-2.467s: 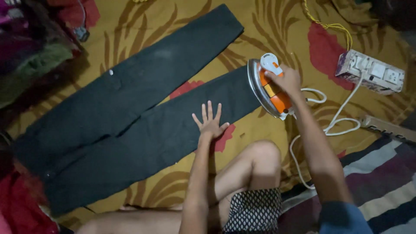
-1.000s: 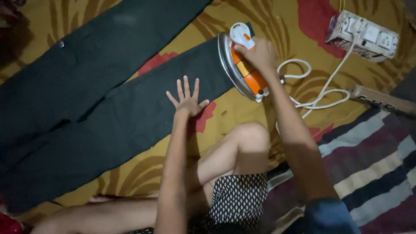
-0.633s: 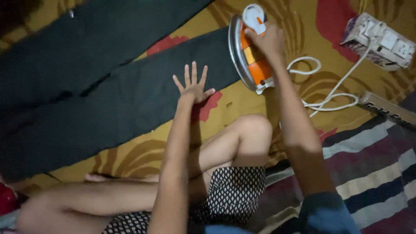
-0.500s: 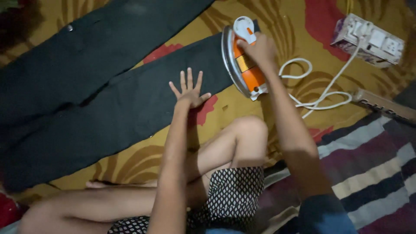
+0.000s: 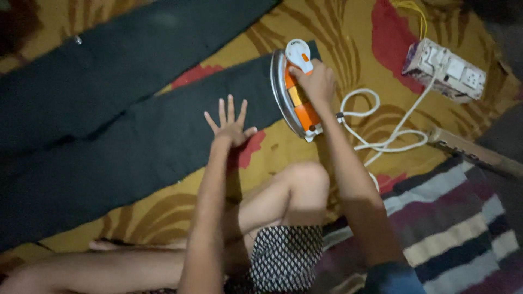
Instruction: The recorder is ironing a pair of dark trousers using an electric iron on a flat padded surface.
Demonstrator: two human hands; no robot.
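Dim light falls on a yellow-and-red patterned floor cloth beside a striped rug.

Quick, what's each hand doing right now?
Left hand: open, flat on the black trousers.
Right hand: closed on the iron.

arms: bare | right sleeve: short, blue | shorts: black-and-white diamond pattern | legs: bare
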